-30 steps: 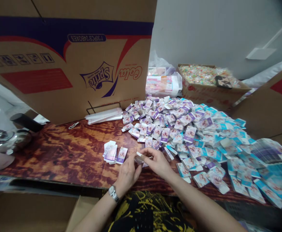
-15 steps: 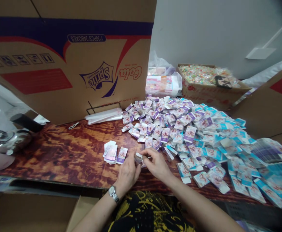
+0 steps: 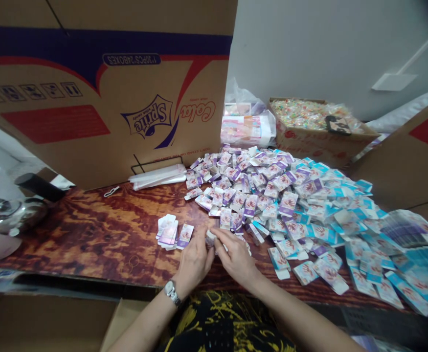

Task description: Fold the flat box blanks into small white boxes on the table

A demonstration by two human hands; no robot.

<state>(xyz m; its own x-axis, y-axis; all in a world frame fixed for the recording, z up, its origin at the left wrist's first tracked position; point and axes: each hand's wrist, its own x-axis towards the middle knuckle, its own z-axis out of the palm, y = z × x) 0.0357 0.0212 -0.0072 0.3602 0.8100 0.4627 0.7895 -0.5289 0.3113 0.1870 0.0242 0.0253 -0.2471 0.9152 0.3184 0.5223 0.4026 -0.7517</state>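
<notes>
Near the front edge of the patterned table (image 3: 89, 230), my left hand (image 3: 194, 256) is closed round a small white box (image 3: 211, 235). My right hand (image 3: 237, 256) touches the same box from the right, its fingers bent over the top. Part of the box is hidden by my fingers. Just left of my hands lie a small stack of purple and white cards (image 3: 168, 231) and a single purple and white box (image 3: 185, 236). A large heap of small purple and blue boxes (image 3: 272, 195) spreads behind and to the right of my hands.
A large cardboard carton (image 3: 89, 117) stands at the back left, with clear plastic sleeves (image 3: 158, 177) before it. A box of wrapped candy (image 3: 320, 139) is at the back. A metal kettle (image 3: 23, 215) stands far left. Blue flattened cartons (image 3: 426, 269) lie at the right.
My right hand's fingers have shifted slightly and now lie flatter over the box. My left hand has hardly moved.
</notes>
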